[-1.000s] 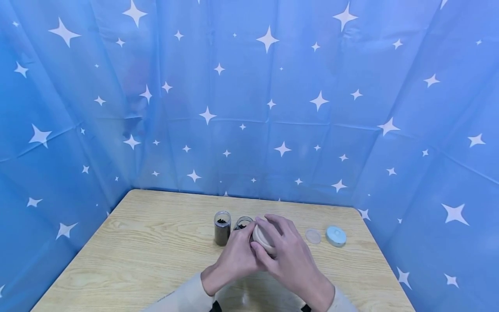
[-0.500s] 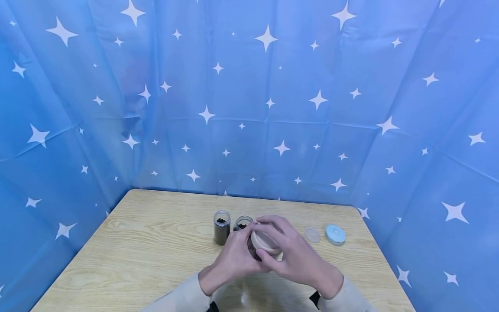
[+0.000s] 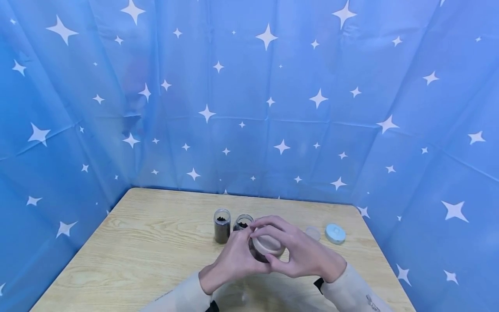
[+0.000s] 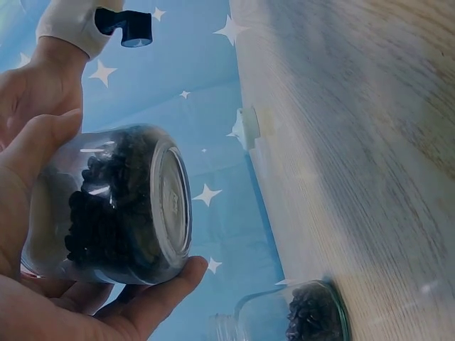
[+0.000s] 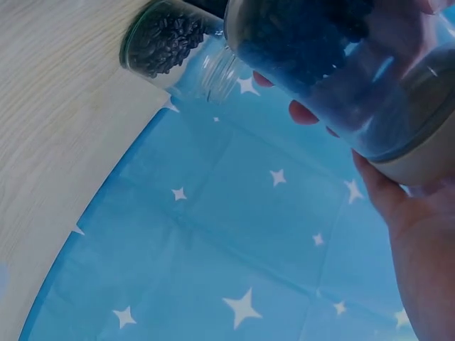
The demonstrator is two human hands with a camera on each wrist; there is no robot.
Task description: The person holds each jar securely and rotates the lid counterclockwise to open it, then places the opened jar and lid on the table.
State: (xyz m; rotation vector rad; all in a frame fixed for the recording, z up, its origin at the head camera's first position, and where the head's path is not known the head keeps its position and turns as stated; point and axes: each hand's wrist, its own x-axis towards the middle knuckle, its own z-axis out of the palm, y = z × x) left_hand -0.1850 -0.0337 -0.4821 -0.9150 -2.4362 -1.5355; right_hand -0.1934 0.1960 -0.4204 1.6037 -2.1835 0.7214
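My left hand (image 3: 235,256) grips a clear glass jar (image 4: 117,213) by its side. Dark beans fill part of it, and it is held up off the table. On top sits a pale beige lid (image 3: 269,245), which the fingers and thumb of my right hand (image 3: 302,251) grip at the rim. Behind my left hand a second glass jar (image 3: 243,222) with dark beans stands uncapped, partly hidden. To its left is a taller uncapped jar (image 3: 222,227), also holding dark grains.
A light blue lid (image 3: 335,233) lies at the right of the wooden table (image 3: 156,234). Beside it is a thin translucent disc (image 3: 313,232), partly covered by my right hand. A blue star-patterned curtain (image 3: 241,95) hangs along the table's back and sides.
My right hand has turned on the lid, its wrist swinging right and outward. More of the lid shows between the hands. The left hand has stayed nearly still around the jar.
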